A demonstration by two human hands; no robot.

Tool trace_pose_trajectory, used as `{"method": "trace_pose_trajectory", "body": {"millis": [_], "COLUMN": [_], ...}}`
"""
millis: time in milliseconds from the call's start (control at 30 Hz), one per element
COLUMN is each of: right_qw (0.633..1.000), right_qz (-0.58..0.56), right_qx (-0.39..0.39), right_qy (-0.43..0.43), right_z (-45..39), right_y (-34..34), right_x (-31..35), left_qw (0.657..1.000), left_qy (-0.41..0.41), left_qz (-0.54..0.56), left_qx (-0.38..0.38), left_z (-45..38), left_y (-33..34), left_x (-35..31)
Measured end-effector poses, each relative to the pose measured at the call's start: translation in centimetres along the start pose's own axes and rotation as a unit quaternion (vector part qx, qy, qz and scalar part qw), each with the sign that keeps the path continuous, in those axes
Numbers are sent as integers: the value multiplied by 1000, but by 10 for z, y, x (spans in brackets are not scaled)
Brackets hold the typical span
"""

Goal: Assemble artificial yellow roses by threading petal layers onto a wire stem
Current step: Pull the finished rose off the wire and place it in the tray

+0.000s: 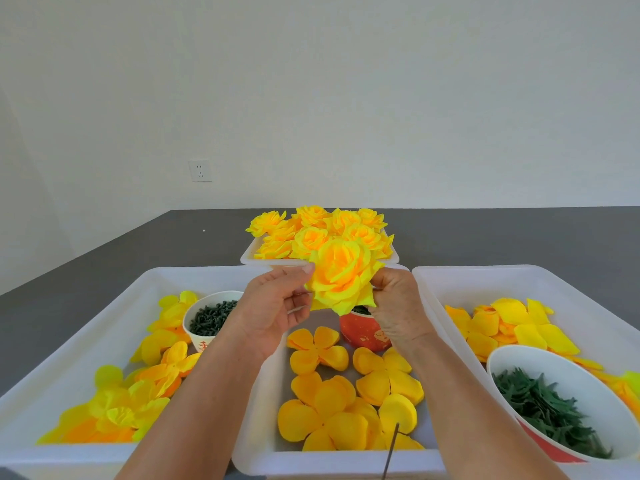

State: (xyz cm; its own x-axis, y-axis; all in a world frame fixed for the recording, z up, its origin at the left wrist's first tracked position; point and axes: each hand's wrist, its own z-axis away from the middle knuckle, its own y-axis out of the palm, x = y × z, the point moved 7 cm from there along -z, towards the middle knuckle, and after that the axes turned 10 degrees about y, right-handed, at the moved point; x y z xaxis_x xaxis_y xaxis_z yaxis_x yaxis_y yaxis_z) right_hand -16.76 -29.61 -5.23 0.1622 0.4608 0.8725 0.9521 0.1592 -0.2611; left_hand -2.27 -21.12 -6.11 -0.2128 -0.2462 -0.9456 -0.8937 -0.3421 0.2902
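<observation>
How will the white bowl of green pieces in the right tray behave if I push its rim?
The white bowl already sits tilted in the right tray, so it may tip further. It looks thin-walled, probably light. The green pieces lie loose and could spill.

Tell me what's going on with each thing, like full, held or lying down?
rose: held up between both hands
left hand: pinching petals
right hand: gripping the rose's underside
far tray: piled with finished roses
middle tray: flat petal layers lying inside
white cup: holding dark green pieces
big bowl: holding green leaves
wire: leaning on the tray edge
</observation>
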Motion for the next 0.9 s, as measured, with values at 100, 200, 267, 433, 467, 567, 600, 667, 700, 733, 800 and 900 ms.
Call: {"method": "trace_pose_trajectory", "body": {"millis": [100, 200, 267, 433, 467, 567, 600, 667, 700, 733, 800, 900], "right_qw": [1000, 1000, 1000, 997, 996, 991, 989, 990, 992, 993, 995, 996], "right_qz": [0, 1, 1, 18, 15, -1, -3, -18, -35, -52, -66, -70], "right_qx": [-6, 7, 9, 68, 83, 129, 137, 131, 117, 100, 63, 39], "right_qy": [11, 10, 10, -11, -11, 40, 51, 47, 42, 36, 31, 23], "right_z": [-1, 1, 2, 6, 7, 10, 10, 11, 10, 9, 6, 5], "right_y": [-2, 1, 1, 9, 11, 18, 19, 17, 14, 11, 5, 2], "right_x": [-4, -1, 0, 4, 4, -2, -4, -2, -1, 1, 1, 1], "left_qw": [999, 996, 992, 981, 979, 975, 975, 980, 982, 983, 986, 992], "left_qy": [38, 78, 107, 164, 173, 194, 194, 179, 170, 161, 141, 101], "left_qz": [-3, -32, -50, -59, -61, -56, -50, -20, -2, 17, 50, 44], "left_qx": [17, -4, -32, -85, -90, -96, -96, -90, -87, -84, -80, -65], "left_z": [0, 0, 0, 0, 0, -1, -1, -2, -2, -3, -4, -3], "left_y": [3, 1, -3, -13, -14, -15, -15, -14, -13, -13, -13, -10], "left_x": [-3, -9, -13, -20, -21, -24, -24, -22, -21, -20, -17, -11]}}
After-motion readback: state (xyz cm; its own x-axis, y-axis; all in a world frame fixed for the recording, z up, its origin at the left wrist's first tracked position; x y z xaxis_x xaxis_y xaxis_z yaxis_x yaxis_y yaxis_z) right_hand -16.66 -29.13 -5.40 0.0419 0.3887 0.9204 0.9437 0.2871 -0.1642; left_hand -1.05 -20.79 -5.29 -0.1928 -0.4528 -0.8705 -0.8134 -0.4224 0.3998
